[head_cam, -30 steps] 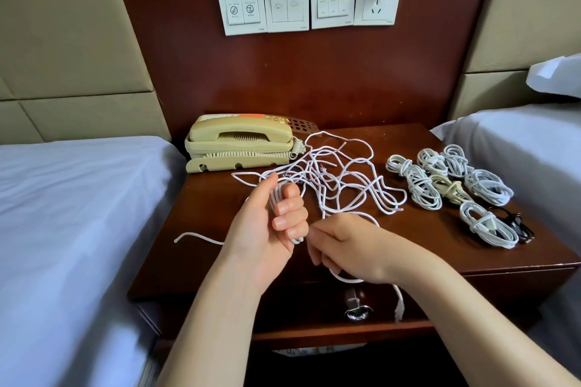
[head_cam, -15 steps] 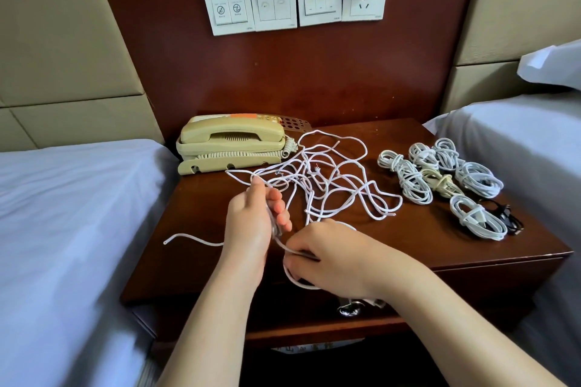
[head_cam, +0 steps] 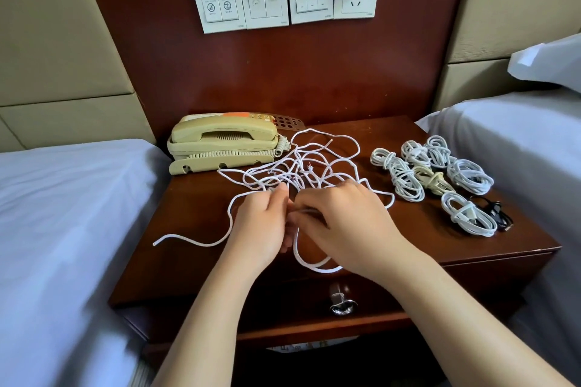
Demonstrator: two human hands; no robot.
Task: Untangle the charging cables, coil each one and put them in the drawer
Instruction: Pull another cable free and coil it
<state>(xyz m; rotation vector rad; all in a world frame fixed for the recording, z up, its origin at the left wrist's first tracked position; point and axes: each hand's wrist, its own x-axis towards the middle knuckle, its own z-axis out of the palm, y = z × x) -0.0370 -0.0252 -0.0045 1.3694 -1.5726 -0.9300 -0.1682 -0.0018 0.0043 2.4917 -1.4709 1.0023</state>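
Between two beds a nightstand (head_cam: 195,264) is carrying the work; both hands are meeting at its near middle, the left hand (head_cam: 262,225) and right hand (head_cam: 342,223) each pinching strands of the white tangled cable (head_cam: 311,166); finished coils (head_cam: 435,173) are lying to the right; the drawer (head_cam: 342,308) is sitting shut below; a hard pull risks tightening knots, or snagging the telephone (head_cam: 223,143) cord just beside the far loops.

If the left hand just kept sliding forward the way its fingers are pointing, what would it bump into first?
Probably the tangled white cable, which lies right ahead of the left hand. Beyond it sits the beige telephone, though depth is hard to judge.
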